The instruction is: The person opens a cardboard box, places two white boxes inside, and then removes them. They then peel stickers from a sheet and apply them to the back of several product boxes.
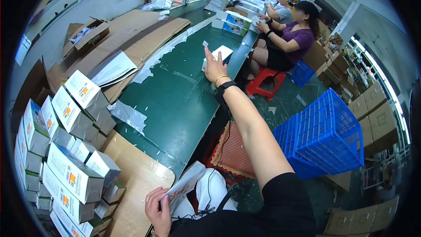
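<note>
My right arm stretches out over the green table, and my right hand [214, 68] lies over a small white box [224, 53] with its fingers stretched and apart. It overlaps the box's top; whether it grips the box I cannot tell. A small white scrap [205, 43] shows at the index fingertip. Low in the picture, my left hand [158, 213] pinches the edge of a flat white printed carton [189, 180] above my lap. Beside that hand on the left, several white printed boxes [72, 173] stand stacked in rows.
Flat cardboard [127, 30] covers the table's far left, with an open carton [90, 35] on it. On the right stand blue crates [326, 136] and a red stool [266, 82]. A co-worker in a purple top [298, 39] sits along the table's right edge, handling a box.
</note>
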The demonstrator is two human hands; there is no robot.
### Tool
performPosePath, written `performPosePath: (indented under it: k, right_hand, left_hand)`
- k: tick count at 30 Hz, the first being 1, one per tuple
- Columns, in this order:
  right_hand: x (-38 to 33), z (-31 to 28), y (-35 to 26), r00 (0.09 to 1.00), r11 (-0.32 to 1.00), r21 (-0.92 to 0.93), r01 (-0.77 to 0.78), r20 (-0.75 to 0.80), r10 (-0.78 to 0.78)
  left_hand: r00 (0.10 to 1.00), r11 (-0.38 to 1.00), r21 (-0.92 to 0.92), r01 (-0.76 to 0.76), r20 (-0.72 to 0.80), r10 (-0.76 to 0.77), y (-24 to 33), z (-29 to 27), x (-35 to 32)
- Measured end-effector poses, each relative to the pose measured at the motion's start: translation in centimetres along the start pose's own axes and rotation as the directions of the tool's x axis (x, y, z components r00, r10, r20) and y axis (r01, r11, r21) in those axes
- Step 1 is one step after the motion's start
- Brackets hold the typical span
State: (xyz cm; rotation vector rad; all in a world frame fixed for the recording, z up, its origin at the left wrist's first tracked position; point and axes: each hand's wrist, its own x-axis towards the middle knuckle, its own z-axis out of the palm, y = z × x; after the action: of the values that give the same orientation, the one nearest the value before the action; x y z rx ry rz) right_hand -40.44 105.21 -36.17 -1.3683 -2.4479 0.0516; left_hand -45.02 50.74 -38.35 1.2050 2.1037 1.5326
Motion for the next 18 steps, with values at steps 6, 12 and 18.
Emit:
performPosePath:
  k: [6, 12, 18]
  right_hand:
    - [2.4, 3.5, 4.6, 0.979, 0.98, -0.029, 0.195, -0.05, -0.197]
    - [-1.3, 1.4, 1.3, 0.941, 0.941, 0.023, 0.337, -0.052, -0.335]
    - [-12.6, -3.0, -4.3, 0.897, 0.881, 0.175, 0.44, -0.04, -0.44]
  left_hand:
    - [1.0, 1.0, -0.014, -0.011, 0.001, 0.011, 0.0, 0.7, 0.4]
    - [1.0, 1.0, 0.017, -0.008, -0.027, 0.008, 0.0, 0.6, 0.0]
    - [0.997, 0.998, -0.006, -0.065, -0.041, 0.064, -0.6, 0.7, 0.0]
